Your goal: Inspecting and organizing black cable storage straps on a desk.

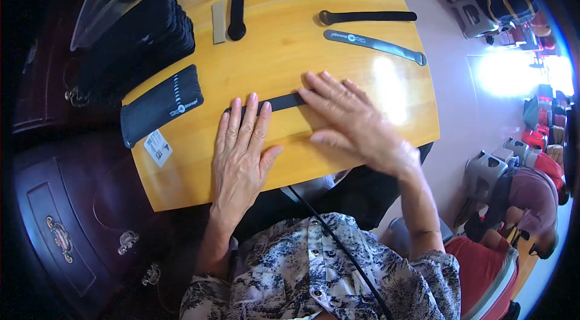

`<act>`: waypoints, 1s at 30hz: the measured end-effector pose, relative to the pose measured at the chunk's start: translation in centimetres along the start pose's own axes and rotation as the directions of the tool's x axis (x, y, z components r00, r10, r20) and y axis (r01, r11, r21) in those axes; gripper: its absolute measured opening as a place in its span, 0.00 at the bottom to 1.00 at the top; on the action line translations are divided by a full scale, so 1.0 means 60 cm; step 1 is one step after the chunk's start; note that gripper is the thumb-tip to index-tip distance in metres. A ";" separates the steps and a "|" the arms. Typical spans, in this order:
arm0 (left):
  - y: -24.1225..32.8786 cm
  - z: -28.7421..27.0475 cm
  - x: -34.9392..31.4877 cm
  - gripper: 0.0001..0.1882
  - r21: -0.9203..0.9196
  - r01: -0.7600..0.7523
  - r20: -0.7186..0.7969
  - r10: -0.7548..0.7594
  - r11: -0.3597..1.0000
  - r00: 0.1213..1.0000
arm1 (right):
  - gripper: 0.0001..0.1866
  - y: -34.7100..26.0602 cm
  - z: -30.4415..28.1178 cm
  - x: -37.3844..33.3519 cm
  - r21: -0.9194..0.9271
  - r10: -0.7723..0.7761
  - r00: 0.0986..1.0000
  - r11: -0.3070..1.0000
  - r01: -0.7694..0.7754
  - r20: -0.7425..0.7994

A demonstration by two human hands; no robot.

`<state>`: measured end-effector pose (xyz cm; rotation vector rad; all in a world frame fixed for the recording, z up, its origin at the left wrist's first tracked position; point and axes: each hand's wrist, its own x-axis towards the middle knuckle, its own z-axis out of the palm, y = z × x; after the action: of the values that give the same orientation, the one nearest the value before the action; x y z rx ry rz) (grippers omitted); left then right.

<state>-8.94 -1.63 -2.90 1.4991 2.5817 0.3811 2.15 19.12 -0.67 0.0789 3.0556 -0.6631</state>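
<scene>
Smoothing seemed the step in hand: a black strap lay mid-frame on the yellow table, bare between two palm-down hands. Left hand, centre: fingers straight, uncurled, gripping nothing, laid across the strap near its left end. Right hand, right of centre, slightly blurred: fingers extended, unclenched; they hid the strap's right end, so firmness of contact could not be told. Good work, I judged, called for anchoring with the left fingers, light even pressure outward under the right, no twist, and clearance from the grey strap, upper right.
</scene>
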 end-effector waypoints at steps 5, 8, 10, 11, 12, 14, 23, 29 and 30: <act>-0.003 0.004 -0.007 0.34 -0.058 0.006 -0.024 -0.008 0.998 1.000 | 0.15 0.114 -0.055 0.066 0.087 0.069 0.903 0.996 -0.035 -0.425; 0.000 0.002 -0.004 0.35 -0.065 0.010 -0.024 -0.011 0.998 1.000 | 0.13 0.187 -0.078 0.102 0.009 0.034 0.893 0.999 -0.034 -0.449; -0.001 -0.002 -0.006 0.34 -0.081 -0.010 -0.027 0.007 0.997 1.000 | 0.12 0.216 -0.076 0.120 -0.008 0.038 0.915 0.999 -0.045 -0.402; -0.003 -0.003 -0.008 0.34 -0.080 -0.003 -0.027 0.001 0.997 1.000 | 0.12 0.227 -0.075 0.123 -0.026 0.051 0.932 0.998 -0.065 -0.358; -0.006 -0.002 -0.010 0.33 -0.112 -0.011 -0.092 0.001 0.994 0.996 | 0.12 0.227 -0.076 0.126 -0.024 0.045 0.935 0.998 -0.057 -0.353; -0.015 0.002 -0.016 0.32 -0.144 -0.014 -0.153 -0.009 0.989 0.988 | 0.12 0.229 -0.078 0.131 0.072 0.082 0.948 0.995 -0.063 -0.307; -0.004 -0.014 -0.009 0.21 -0.445 -0.110 -0.402 -0.089 0.889 0.912 | 0.06 0.240 -0.086 0.132 -0.219 -0.115 0.855 0.976 0.001 -0.506; 0.039 -0.032 -0.006 0.26 -0.801 -0.184 -0.389 -0.261 0.569 0.884 | 0.10 0.049 -0.121 0.022 -0.443 -0.360 0.855 0.879 0.176 -0.373; 0.051 -0.038 -0.007 0.28 -0.895 -0.208 -0.352 -0.337 0.396 0.873 | 0.11 0.019 -0.111 0.002 -0.394 -0.383 0.858 0.887 0.240 -0.342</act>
<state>-6.74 -0.88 0.16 0.8607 1.9018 2.0226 2.08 22.94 4.91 -0.3453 3.5850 -0.1102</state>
